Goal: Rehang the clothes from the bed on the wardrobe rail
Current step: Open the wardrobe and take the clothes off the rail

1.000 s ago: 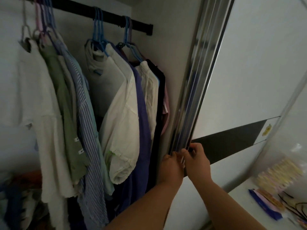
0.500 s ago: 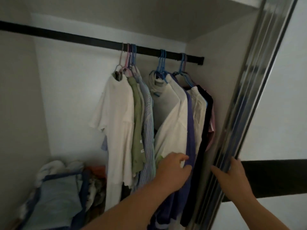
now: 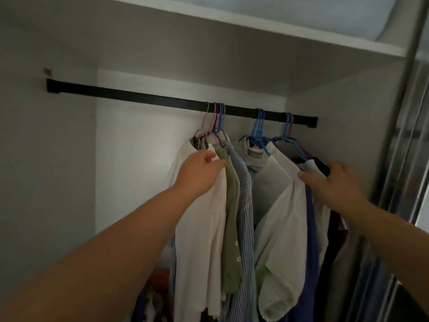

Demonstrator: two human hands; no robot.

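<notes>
Wardrobe interior, seen from below w/ both arms raised. A black rail (image 3: 144,98) runs L to R across the recess, fixed to the grey side wall (image 3: 46,159) at its L end and to the R wall at the other. Above it, a white shelf (image 3: 232,22) carries a pale bundle (image 3: 290,12) — contents can't be told. Back panel (image 3: 139,147) is white, brighter than the sides. A mirrored sliding-door frame (image 3: 404,159) stands at far R.

Clothes hang in three clusters on the R half of the rail; the L half is bare rail. Cluster 1: pink and purple hangers (image 3: 217,119) w/ a white top (image 3: 199,228), an olive garment (image 3: 229,228) and a blue striped shirt (image 3: 243,205). Cluster 2: blue hangers (image 3: 258,123) w/ a grey-white tee (image 3: 267,182) and a cream shirt (image 3: 278,240). Cluster 3: blue hangers nearest the R wall, w/ a dark blue garment (image 3: 310,228) and a black one (image 3: 321,165).

Left hand (image 3: 199,175) — fingers curled, pinching the shoulder of the white top beside the olive garment. Right hand (image 3: 334,182) — thumb spread toward the cream shirt, fingers wrapped over the shoulders of cluster 3 at the black garment.

Low in the recess, dim patterned fabric (image 3: 153,298) — no detail visible.
</notes>
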